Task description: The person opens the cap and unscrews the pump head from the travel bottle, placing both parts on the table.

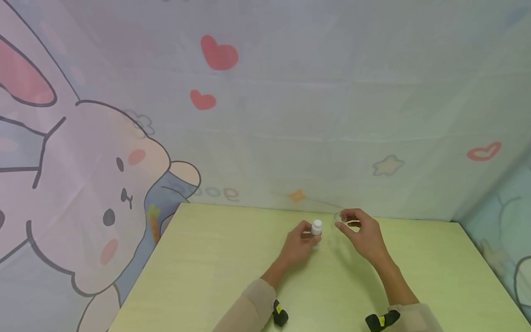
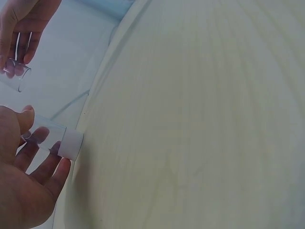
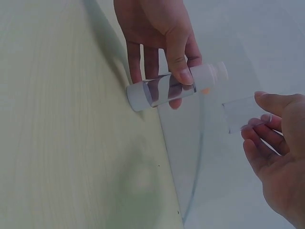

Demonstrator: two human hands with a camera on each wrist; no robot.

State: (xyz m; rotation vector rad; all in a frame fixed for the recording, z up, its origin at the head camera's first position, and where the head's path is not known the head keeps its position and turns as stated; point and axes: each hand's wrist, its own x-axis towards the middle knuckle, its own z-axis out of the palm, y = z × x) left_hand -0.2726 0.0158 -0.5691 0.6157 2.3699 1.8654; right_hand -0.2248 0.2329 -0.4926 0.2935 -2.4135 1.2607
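My left hand (image 1: 299, 246) grips a small bottle (image 1: 317, 226) with a white top, held upright near the back of the table. In the right wrist view the bottle (image 3: 163, 89) has a clear middle and a white base, with the left hand (image 3: 159, 31) holding its middle from behind. To its right, my right hand (image 1: 366, 234) pinches a clear, hollow cover (image 1: 339, 218) between thumb and fingers. In the right wrist view this cover (image 3: 240, 113) is apart from the bottle's white top.
A pale yellow-green table (image 1: 215, 258) lies under both hands. Behind it hangs a printed cloth (image 1: 290, 120) with hearts, stars and a large rabbit, and another patterned cloth (image 1: 516, 221) stands at the right edge.
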